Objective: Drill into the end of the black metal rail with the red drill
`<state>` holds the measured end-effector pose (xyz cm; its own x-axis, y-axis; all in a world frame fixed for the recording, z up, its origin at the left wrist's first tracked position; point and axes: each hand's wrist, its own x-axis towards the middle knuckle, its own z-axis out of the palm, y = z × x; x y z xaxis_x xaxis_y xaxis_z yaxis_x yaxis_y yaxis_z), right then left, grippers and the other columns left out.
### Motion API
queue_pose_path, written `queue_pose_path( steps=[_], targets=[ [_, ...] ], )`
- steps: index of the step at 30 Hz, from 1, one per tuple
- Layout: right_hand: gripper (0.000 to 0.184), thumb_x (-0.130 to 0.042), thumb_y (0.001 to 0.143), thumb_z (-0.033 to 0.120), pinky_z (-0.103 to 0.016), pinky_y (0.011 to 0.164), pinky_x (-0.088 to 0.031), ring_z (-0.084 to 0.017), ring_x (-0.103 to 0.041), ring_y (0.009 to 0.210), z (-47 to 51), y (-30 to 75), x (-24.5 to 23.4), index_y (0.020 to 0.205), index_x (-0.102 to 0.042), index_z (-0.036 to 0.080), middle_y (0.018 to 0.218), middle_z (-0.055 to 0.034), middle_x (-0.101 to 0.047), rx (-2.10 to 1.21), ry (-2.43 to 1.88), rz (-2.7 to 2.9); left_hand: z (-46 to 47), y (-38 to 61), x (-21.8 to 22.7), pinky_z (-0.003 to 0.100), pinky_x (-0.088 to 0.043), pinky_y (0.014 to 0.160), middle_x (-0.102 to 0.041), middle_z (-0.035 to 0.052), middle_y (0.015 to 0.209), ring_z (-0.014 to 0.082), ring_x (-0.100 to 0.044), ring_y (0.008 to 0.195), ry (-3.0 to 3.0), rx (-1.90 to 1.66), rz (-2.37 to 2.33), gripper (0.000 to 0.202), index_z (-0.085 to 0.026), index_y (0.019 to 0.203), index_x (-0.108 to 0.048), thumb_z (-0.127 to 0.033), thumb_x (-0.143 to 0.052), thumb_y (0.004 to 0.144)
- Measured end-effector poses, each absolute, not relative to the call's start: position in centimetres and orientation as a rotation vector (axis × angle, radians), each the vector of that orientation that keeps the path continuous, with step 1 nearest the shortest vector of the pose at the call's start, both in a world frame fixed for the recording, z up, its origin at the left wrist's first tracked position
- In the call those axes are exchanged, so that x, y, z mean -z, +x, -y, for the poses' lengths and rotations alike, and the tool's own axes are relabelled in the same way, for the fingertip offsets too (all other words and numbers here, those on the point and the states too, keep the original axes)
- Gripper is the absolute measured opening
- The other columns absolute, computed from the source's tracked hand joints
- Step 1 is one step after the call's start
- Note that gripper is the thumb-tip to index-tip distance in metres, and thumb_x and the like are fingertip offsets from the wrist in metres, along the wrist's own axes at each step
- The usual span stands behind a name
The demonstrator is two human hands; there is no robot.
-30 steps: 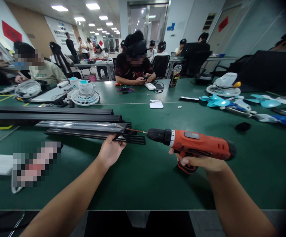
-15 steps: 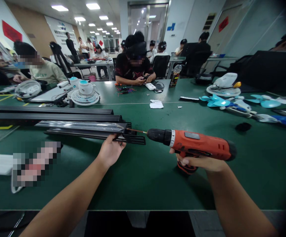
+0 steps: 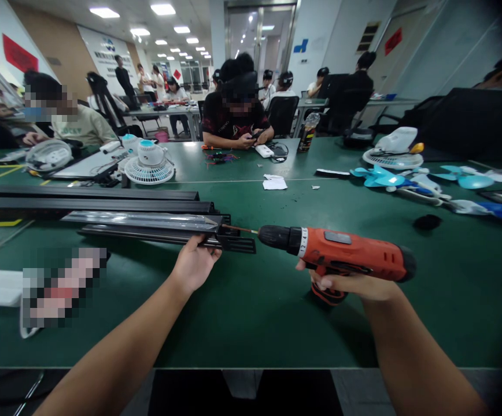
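My right hand (image 3: 342,283) is wrapped round the handle of an orange-red and black cordless drill (image 3: 350,251), its chuck facing left. From the chuck a long thin bit (image 3: 244,230) reaches to the end of a black metal profile (image 3: 181,237) with slotted ends. My left hand (image 3: 196,263) grips that profile near its right end, fingers beneath and behind it. Clear plastic film (image 3: 138,219) lies along its top. Whether the bit's tip is inside the profile or on a screw cannot be made out.
More black profiles (image 3: 90,206) lie behind on the green table (image 3: 268,323). White fan parts (image 3: 149,167) stand at the back left, blue fan blades (image 3: 379,176) at the right. Paper scraps (image 3: 275,183) and a bottle (image 3: 307,136) are farther back. A person (image 3: 236,115) sits opposite.
Hands, drill and profile stay nearly where they were. Nothing has been taken hold of or let go.
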<state>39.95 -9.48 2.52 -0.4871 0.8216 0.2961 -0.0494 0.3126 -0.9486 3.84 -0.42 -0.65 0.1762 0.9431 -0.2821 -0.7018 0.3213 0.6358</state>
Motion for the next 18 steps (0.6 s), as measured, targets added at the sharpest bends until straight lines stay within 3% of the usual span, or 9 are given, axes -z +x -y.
queue_pose_path(
  steps=[18],
  targets=[
    [0.036, -0.081, 0.112, 0.047, -0.028, 0.060, -0.067, -0.016, -0.066, 0.065, 9.54, 40.06, -2.18, 0.137, -0.085, 0.022, 0.077, -0.0009, -0.072, -1.190, -0.661, 1.784, 0.75, 4.01, -0.02, 0.033, -0.054, 0.074, -0.079, 0.0075, 0.107, 0.0186, -0.066, 0.088, 0.414, -1.206, -0.731, 0.010, -0.020, 0.099, -0.076, -0.018, -0.067, 0.103]
  ],
)
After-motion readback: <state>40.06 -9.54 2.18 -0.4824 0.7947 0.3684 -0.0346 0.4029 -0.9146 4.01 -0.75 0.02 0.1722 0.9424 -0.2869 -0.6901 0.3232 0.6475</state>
